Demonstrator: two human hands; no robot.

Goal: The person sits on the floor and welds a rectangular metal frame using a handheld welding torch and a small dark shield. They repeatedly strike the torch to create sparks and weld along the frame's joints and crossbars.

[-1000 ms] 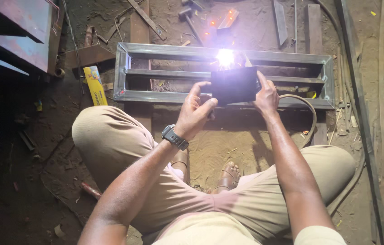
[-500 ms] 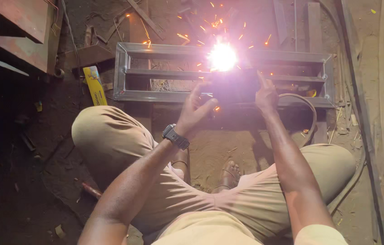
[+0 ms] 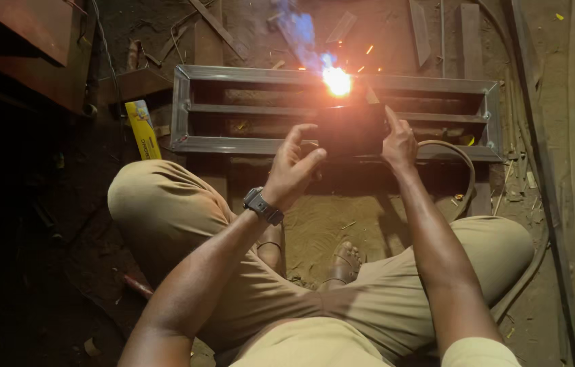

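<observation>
**Welding arc burning on a steel frame, dark shield held before it**

A person is sitting cross-legged on the dirt floor (image 3: 342, 224), looking down at a rectangular steel frame (image 3: 192, 109) that is lying flat across the upper middle of the frame. A bright orange-white welding arc (image 3: 337, 81) is glowing on the frame's top rail, with bluish smoke (image 3: 301, 30) rising toward the top edge of the picture and a few sparks flying around it.

Just below the arc, a dark rectangular shield (image 3: 352, 129) is being held up between the two hands. The left hand (image 3: 292, 170), wearing a black wristwatch (image 3: 262, 205), is sitting at the shield's left edge with its fingers partly curled and the thumb raised; whether it is actually gripping the edge cannot be told. The right hand (image 3: 399, 144) is pressing against the shield's right edge, forefinger pointing upward, its hold hidden behind the dark plate.

A yellow packet (image 3: 142, 129) is lying left of the steel frame, and a cable (image 3: 461, 160) is curving by the right wrist.
</observation>
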